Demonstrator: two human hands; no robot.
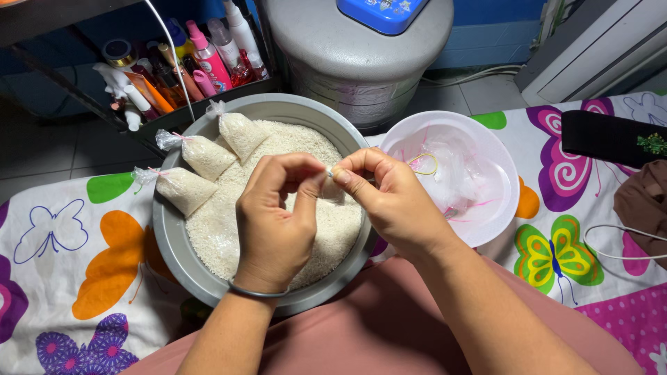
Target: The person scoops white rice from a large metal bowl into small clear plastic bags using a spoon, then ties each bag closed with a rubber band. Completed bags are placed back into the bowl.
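Two hands, left hand (274, 222) and right hand (389, 201), fingertips pinching small rice bag (332, 189)

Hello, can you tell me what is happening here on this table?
A person is packing rice into small plastic bags. Both hands, the left hand and right hand, pinch the neck of one small bag over a grey bowl of rice. Three tied bags lie on the rice at the bowl's left. A white bowl beside it holds empty bags and rubber bands.

White rice (229, 222), grey basin (170, 243), white bowl (497, 156), yellow rubber band (424, 163), butterfly-patterned multicoloured cloth (62, 264)
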